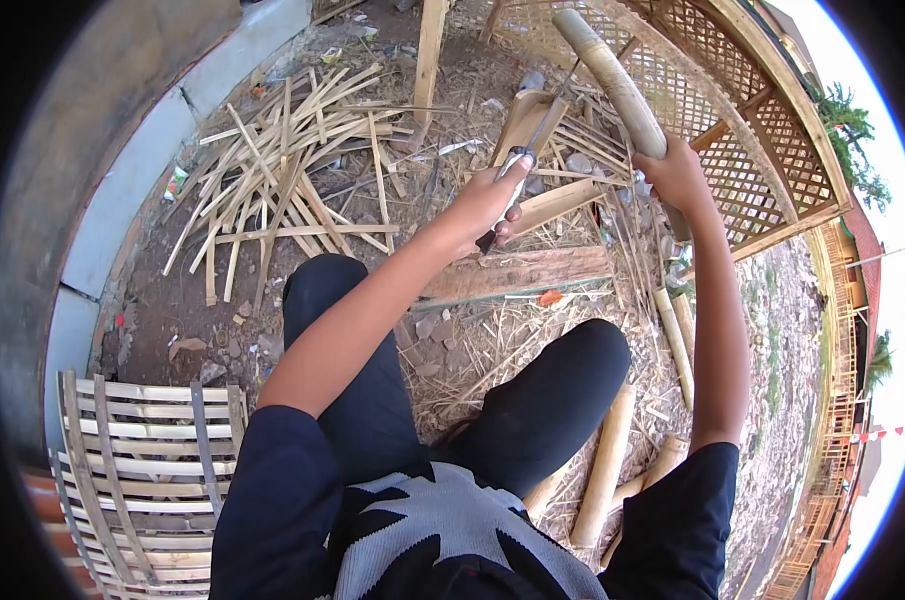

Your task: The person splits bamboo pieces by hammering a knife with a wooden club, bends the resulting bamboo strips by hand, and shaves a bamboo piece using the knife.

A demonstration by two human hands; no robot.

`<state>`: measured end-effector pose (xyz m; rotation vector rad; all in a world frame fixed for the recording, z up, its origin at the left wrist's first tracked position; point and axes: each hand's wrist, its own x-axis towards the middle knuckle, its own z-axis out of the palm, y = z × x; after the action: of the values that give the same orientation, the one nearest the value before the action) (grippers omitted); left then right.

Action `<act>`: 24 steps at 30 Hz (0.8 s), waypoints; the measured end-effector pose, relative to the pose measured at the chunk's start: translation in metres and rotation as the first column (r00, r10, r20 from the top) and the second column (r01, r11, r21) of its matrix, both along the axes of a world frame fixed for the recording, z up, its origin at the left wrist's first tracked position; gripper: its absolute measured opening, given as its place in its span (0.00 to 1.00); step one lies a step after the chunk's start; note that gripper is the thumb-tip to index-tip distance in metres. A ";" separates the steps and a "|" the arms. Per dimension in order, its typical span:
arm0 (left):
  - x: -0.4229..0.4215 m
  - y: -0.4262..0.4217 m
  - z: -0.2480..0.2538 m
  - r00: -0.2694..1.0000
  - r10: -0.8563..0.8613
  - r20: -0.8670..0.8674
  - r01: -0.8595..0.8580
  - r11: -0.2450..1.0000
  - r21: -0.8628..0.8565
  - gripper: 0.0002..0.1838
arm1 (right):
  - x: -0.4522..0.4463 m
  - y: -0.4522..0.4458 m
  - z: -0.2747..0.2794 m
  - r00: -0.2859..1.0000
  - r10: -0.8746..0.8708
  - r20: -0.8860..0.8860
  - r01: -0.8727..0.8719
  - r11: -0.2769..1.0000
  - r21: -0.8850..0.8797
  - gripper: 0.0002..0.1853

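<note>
My left hand (490, 208) is wrapped round the dark and pale handle of a long-bladed knife (552, 118). Its narrow blade, seen almost edge-on, points up and away to the right. In my right hand (672, 178) is a thick bamboo pole (609, 78), gripped near its lower part and tilted with its far end up and to the left. Blade and pole are close together at the top, but I cannot tell whether they touch. Below my left hand lies a wooden plank (517, 274), and split bamboo pieces (557, 205) lie between my hands.
A heap of bamboo strips (282, 170) covers the ground at left. A slatted bamboo panel (152, 480) stands lower left, and a woven lattice panel (772, 150) is at upper right. Bamboo lengths (604, 465) lie beside my right leg. A wooden post (430, 60) rises at the top.
</note>
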<state>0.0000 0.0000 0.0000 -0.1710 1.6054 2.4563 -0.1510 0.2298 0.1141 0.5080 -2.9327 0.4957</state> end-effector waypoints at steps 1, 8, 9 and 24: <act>0.001 -0.001 0.001 1.000 0.007 0.009 -0.007 1.000 -0.010 0.24 | 0.001 -0.002 -0.001 1.000 0.009 -0.008 -0.009 1.000 0.004 0.22; 0.004 -0.002 0.012 0.998 0.051 0.022 -0.051 0.999 -0.019 0.25 | -0.002 -0.012 -0.003 0.993 0.041 -0.113 -0.041 0.999 0.006 0.24; 0.004 -0.001 0.010 0.999 0.044 0.017 -0.043 0.999 -0.022 0.25 | -0.002 -0.012 -0.004 0.991 0.058 -0.121 -0.056 0.998 0.019 0.24; 0.005 0.002 0.004 0.999 0.031 -0.023 -0.032 0.998 -0.057 0.27 | 0.024 -0.012 0.165 0.930 0.008 -0.368 -0.051 0.993 -0.106 0.20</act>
<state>0.0047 0.0018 0.0038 -0.1801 1.6962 2.4453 -0.1271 0.2174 0.2790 0.5619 -2.5276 0.5061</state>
